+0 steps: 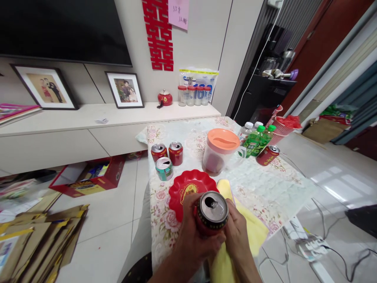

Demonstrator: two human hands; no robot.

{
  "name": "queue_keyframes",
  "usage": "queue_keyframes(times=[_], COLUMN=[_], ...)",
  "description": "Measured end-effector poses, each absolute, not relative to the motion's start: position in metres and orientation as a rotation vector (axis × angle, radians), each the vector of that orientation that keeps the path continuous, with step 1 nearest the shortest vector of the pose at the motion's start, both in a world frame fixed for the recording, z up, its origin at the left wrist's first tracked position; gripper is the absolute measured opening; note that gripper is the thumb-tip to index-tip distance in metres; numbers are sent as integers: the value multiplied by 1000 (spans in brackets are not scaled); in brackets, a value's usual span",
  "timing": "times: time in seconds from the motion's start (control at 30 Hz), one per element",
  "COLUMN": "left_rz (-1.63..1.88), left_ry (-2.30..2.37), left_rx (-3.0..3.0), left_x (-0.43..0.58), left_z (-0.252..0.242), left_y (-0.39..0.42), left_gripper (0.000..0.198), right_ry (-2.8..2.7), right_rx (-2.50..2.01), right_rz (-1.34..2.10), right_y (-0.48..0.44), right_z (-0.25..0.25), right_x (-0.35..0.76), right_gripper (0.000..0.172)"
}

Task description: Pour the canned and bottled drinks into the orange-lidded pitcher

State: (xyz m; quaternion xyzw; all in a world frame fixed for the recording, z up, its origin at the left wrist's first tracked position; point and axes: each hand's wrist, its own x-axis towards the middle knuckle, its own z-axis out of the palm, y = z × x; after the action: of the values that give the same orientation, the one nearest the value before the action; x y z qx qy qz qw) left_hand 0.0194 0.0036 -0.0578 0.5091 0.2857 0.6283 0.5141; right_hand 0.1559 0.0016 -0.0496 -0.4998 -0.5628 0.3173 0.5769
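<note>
An opened red drink can [212,208] is held upright in front of me, its tab and dark opening facing up. My left hand [191,239] wraps round it from the left. On its other side my right hand [238,228] is closed against the can, with a yellow cloth [223,261] hanging below between the hands. More yellow cloth [250,220] lies on the table to the right; whether it is one piece I cannot tell. Just beyond the can sits a red scalloped plate [179,190]. Two red cans [176,154] and a green can [164,169] stand behind it at the left.
A clear pitcher with an orange lid [223,139] stands mid-table. Green-capped bottles [256,141], a tilted red can [268,155] and a pink basket [279,127] are at the right. Flowered cloth [165,236] covers the table. Flattened cardboard [50,243] and cables [273,259] lie on the floor.
</note>
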Motion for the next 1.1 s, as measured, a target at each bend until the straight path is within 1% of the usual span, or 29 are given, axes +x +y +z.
queue_keyframes(times=[0.2,0.3,0.4,0.5,0.6,0.73,0.77,0.9,1.0,1.1], left_rz=[1378,1291,1288,1257,1241,1310,1356,1498,1563,1559], left_ry=[656,668,647,695,742,764,785,766,759,773], left_rx=[1145,1136,1135,1205,1253,1166,1152,1157,1190,1195], left_x=[16,17,20,20,19,20,21,25,25,22], left_z=[-53,-51,-48,-47,-50,-61,-63,-64,-61,-60], left_y=[6,5,3,0,-5,-7,-6,-2,2,4], left_gripper=[73,74,74,79,83,102,104,84,77,73], right_ry=[-1248,-1237,-1297,-1319,-1303,-1269,-1278,-1302,-1307,-1302], right_rx=[-1200,-1189,-1170,-1174,-1170,-1169,-1171,-1164,-1165,-1176], right_rz=[677,552,412,386,510,640,654,681,683,682], right_y=[-12,-19,-22,-19,-12,-7,-7,-3,-2,-7], right_z=[-35,-23,-18,-21,-28,-37,-39,-48,-50,-44], right_x=[158,160,163,165,164,158,157,154,153,153], right_gripper=[43,36,30,33,39,46,47,49,49,44])
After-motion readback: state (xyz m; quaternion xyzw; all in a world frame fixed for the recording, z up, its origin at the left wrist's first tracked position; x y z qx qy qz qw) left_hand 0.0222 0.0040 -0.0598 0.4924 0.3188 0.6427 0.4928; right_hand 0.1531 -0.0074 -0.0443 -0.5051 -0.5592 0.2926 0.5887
